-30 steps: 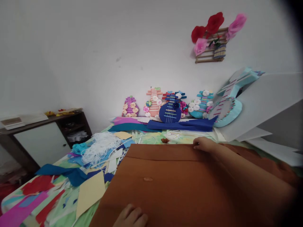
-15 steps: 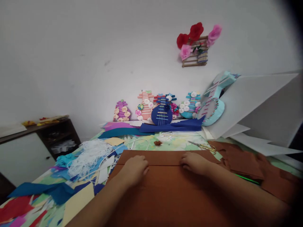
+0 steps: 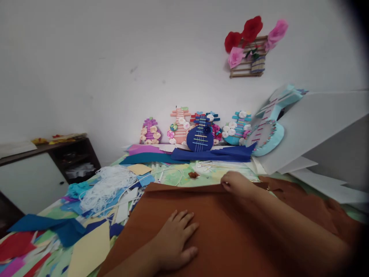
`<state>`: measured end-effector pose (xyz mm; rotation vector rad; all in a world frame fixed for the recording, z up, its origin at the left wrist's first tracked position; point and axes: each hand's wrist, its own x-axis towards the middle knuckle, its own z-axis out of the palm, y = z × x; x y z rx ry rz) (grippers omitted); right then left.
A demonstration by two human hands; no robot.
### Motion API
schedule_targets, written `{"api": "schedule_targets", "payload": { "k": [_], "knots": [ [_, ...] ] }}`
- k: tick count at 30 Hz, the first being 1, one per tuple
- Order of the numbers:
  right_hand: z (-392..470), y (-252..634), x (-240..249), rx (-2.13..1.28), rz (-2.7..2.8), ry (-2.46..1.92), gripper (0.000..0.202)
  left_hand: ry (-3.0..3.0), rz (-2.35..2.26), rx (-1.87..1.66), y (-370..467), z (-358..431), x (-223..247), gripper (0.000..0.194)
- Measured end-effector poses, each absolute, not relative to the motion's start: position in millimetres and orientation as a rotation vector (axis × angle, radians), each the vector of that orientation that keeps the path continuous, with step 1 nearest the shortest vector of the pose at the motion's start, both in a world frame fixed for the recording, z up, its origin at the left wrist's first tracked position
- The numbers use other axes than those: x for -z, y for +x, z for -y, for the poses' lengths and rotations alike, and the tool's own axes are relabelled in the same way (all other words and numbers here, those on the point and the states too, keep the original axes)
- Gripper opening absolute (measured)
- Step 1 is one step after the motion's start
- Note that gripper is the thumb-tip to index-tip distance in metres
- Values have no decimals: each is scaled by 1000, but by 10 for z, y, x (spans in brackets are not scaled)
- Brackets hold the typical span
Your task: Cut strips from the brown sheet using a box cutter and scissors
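A large brown sheet (image 3: 221,246), of paper or thin felt, covers the front of the table, with its far edge creased into a narrow strip. My left hand (image 3: 177,239) lies flat on the sheet, fingers spread. At the far edge, my right hand (image 3: 236,184) is closed in a pinch on the sheet, and the edge lifts slightly there. Brown scraps (image 3: 305,204) lie to the right, past my right forearm. Gold-handled scissors (image 3: 255,180) are mostly hidden behind my right hand.
Tangled white cord (image 3: 111,186) and coloured scraps crowd the left side. Several decorated paper lutes (image 3: 200,134) stand against the wall, with blue strips (image 3: 213,154) before them. White boards (image 3: 323,127) lean at the right. A low cabinet (image 3: 31,179) stands left.
My left hand has left the folded strip and moved nearer, now spread flat on the sheet. My right hand has gone slightly farther out, pinching the edge; the folded strip has lifted.
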<state>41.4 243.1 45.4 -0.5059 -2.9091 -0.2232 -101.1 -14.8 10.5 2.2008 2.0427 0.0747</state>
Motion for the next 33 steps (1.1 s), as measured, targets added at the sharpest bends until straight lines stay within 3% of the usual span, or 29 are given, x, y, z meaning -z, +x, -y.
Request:
{"api": "schedule_targets", "payload": {
  "k": [6, 11, 13, 20, 26, 33],
  "knots": [
    [-2701, 99, -594, 273, 2548, -867, 33, 2166, -2015, -117, -1058, 147, -70, 58],
    [-2327, 74, -323, 109, 2952, -226, 19, 2142, -2010, -154, -1066, 132, -96, 57],
    [-2285, 94, -227, 54, 3035, -169, 19, 2152, -1988, -142, -1077, 121, -107, 57],
    [-2587, 76, -104, -176, 3033, -397, 31, 2155, -1971, -161, -1105, 126, -86, 56],
    [-2607, 137, 151, -161, 3071, -824, 63, 2318, -1983, -78, -906, 167, -191, 48],
    [-2473, 163, 125, 28, 3022, -922, 61, 2747, -1960, 41, -634, 414, 159, 27]
  ]
}}
